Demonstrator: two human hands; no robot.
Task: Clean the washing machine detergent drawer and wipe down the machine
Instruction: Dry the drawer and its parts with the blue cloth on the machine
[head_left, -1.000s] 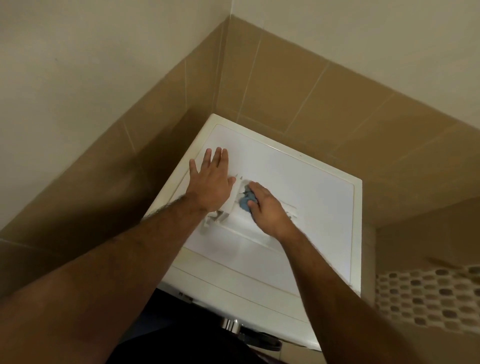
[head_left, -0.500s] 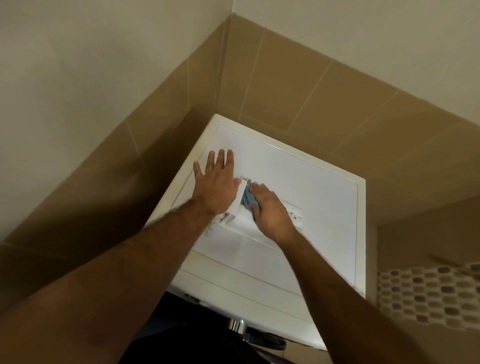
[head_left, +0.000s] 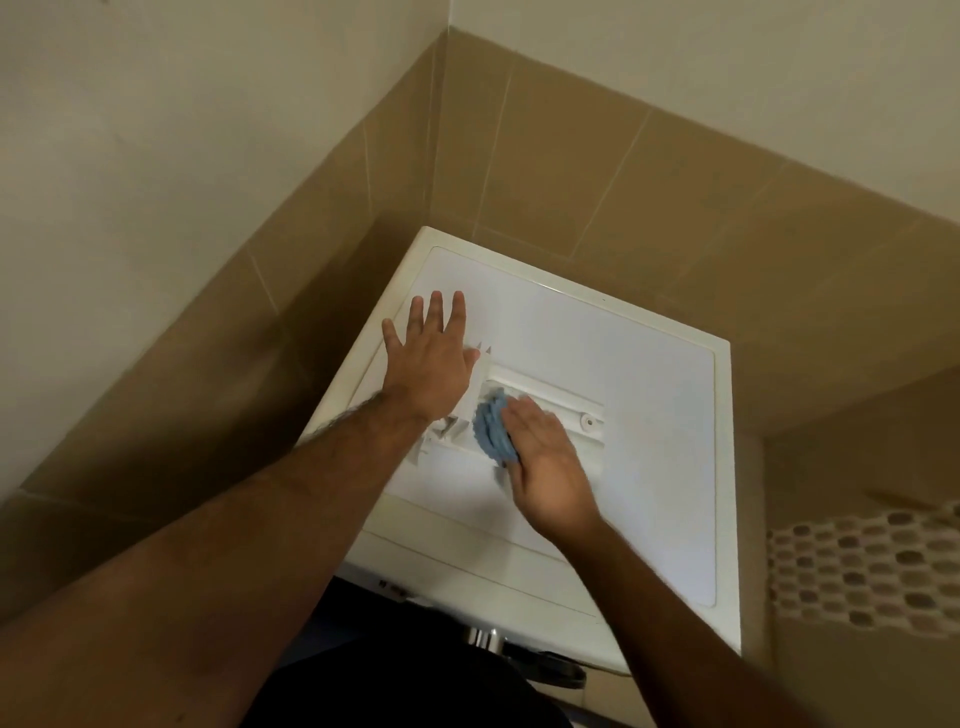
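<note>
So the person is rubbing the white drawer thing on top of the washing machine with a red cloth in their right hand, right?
Not quite: the cloth is blue, not red. The head view shows it under the right hand, pressed on the white drawer lying on top of the washing machine.

Blue cloth (head_left: 492, 431), seemingly plastic drawer (head_left: 545, 410)
</note>
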